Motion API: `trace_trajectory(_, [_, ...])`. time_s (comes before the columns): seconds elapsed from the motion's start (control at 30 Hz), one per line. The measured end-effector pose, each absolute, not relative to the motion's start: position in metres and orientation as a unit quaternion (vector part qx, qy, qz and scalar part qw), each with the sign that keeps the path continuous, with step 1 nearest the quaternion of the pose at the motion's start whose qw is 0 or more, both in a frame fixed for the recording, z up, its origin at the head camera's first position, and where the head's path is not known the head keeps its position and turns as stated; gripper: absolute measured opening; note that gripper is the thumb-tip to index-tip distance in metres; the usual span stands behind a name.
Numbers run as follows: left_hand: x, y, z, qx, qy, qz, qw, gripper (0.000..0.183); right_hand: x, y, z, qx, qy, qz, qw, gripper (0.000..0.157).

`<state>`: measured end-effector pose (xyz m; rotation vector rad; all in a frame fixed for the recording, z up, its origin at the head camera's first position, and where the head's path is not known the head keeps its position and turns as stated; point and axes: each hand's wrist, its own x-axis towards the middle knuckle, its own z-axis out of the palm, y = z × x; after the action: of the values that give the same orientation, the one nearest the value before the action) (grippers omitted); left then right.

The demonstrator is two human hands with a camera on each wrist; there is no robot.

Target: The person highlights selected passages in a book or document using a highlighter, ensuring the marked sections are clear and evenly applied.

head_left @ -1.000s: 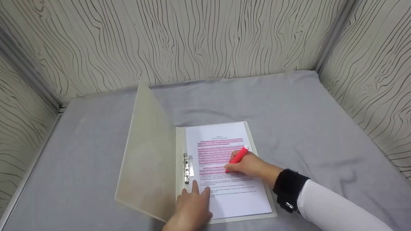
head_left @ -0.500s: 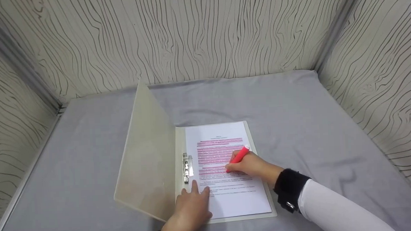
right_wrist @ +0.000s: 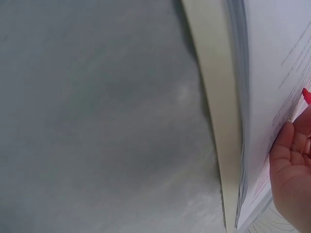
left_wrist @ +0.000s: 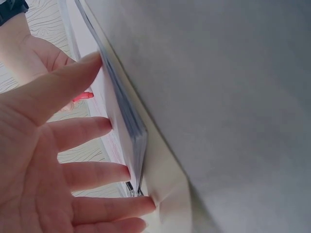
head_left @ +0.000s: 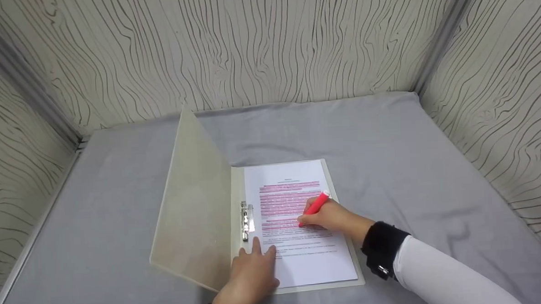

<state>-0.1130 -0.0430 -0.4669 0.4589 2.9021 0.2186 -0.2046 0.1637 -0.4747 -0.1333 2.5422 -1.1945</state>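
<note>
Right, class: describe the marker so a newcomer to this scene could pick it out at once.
On the grey cloth lies an open cream folder holding printed paper. Over the paper's pink-highlighted lines, the right hand grips the marker, which slants up to a white end. Its bright pinkish-red barrel sets it apart from the pale paper and silver clip.

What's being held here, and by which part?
A red marker, by its lower part, in the right hand's grip; the left hand holds nothing.

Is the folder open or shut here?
The folder is open: its cover stands raised at the left, and the printed page lies exposed, with the left hand resting on it.
</note>
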Motion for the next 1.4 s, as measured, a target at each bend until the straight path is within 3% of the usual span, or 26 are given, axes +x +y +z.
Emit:
trace_trajectory(0.37, [-0.1119,-0.0424,-0.4674,0.150,0.979,0.079,0.117,0.061,-0.2021,0.1661,-0.4772,-0.043,0.885,-0.432,0.170,0.024])
trace_trajectory(1.4, [-0.1119,-0.0440,-0.4670,0.172,0.981,0.050,0.073,0.059,-0.2008,0.1691,-0.4744,0.005,0.881,-0.438,0.177,0.026])
